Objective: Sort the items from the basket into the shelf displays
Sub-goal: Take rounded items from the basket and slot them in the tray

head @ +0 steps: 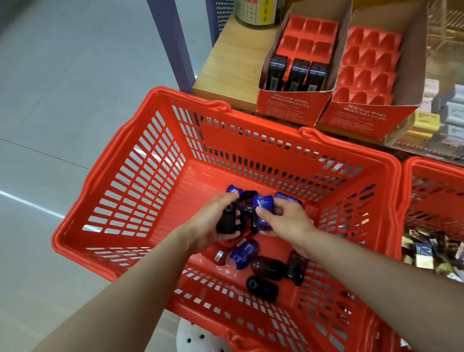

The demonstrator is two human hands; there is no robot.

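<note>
Shop shelf (224, 64) with two display boxes: left box (293, 86) holds three sharpeners, right box (365, 108) none. Left hand (209, 222) grips a black sharpener (226, 221), right hand (285, 219) a purple sharpener (262, 215); several remain in the basket (146, 166).

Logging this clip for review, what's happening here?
A person reaches into a red basket of loose pencil sharpeners. The left hand grips a black sharpener; the right hand pinches a purple sharpener. More lie on the basket floor. On the shelf, the left display box holds three black ones in its front row; the right display box has only bare slots.
</note>
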